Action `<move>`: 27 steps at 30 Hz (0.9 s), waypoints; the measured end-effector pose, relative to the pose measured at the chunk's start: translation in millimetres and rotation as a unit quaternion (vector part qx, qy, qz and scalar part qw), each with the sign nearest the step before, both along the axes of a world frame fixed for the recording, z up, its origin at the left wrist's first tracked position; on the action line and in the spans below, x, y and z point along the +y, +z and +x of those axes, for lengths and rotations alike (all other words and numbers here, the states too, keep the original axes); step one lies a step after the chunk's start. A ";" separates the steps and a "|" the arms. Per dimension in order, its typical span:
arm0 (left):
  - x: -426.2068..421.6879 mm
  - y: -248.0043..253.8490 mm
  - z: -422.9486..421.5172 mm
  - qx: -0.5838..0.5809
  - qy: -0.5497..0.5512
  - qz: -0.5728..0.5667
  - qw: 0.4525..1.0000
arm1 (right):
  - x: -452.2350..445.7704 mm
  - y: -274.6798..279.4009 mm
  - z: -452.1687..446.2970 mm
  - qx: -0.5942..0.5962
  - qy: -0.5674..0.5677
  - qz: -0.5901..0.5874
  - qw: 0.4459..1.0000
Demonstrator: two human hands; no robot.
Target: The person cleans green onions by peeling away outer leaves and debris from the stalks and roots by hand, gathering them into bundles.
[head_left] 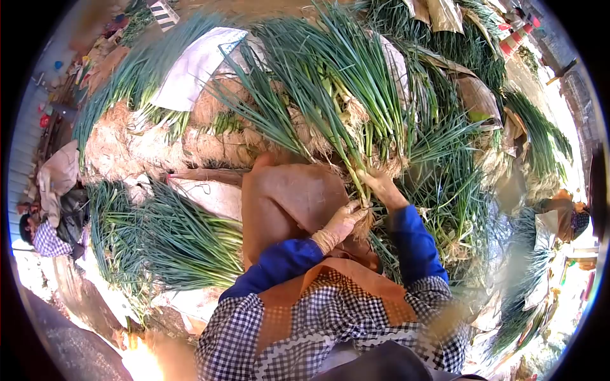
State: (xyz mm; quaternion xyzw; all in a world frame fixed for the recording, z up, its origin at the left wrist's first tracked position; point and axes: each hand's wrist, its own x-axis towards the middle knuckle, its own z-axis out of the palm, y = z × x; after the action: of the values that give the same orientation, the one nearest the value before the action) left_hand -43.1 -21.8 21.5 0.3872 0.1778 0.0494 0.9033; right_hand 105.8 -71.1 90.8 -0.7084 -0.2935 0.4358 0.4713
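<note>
A few green onions [348,155] with long green leaves are held over my lap, roots toward me. My left hand [342,225] is closed on their lower stems near the roots. Just above and to the right, my right hand [381,189] closes around the same stems. Beyond my hands lies a spread of loose green onions [381,82], roots toward me. A brown apron [279,203] covers my knees beneath the held stalks.
Rooted onion bundles [152,143] line the far side, partly under a pale sheet [197,66]. More onions [184,241] lie at my left and others [445,190] at my right. One person [47,238] is at the far left, another [565,216] at the far right.
</note>
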 end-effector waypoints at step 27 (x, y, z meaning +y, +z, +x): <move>-24.2 -10.7 37.3 0.048 -0.054 -0.165 0.984 | -25.8 -48.2 -1.0 -0.554 -0.218 -0.054 0.801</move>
State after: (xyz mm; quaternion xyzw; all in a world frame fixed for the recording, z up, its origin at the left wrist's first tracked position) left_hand -5.8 -46.0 10.8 0.2441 0.2057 -0.0478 0.9465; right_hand 104.8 -96.9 42.6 -0.8987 -0.3184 -0.1303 0.2720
